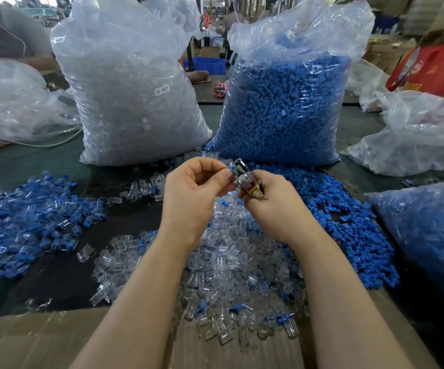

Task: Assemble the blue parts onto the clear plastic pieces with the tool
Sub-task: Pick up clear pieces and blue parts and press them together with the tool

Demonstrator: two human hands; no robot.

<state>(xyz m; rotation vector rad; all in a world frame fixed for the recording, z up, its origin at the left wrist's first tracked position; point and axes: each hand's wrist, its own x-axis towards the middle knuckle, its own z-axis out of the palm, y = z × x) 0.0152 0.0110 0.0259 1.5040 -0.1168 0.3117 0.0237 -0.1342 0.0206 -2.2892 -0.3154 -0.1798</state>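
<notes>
My right hand (pixel 274 206) grips a small metal tool (pixel 245 177) with an orange band, held above the table's middle. My left hand (pixel 191 193) pinches a clear plastic piece with a blue part (pixel 231 166) against the tool's tip. Under my hands lies a heap of loose clear pieces (pixel 231 267). Loose blue parts (pixel 348 222) spread out to the right. At the left sits a pile of joined blue-and-clear pieces (pixel 29 222).
Two tall plastic bags stand behind: clear pieces (pixel 130 97) on the left, blue parts (pixel 282 107) on the right. Another bag of blue parts (pixel 428 235) lies at the right edge. Cardboard (pixel 42 339) covers the near edge. More bags and a red bag (pixel 433 73) sit farther back.
</notes>
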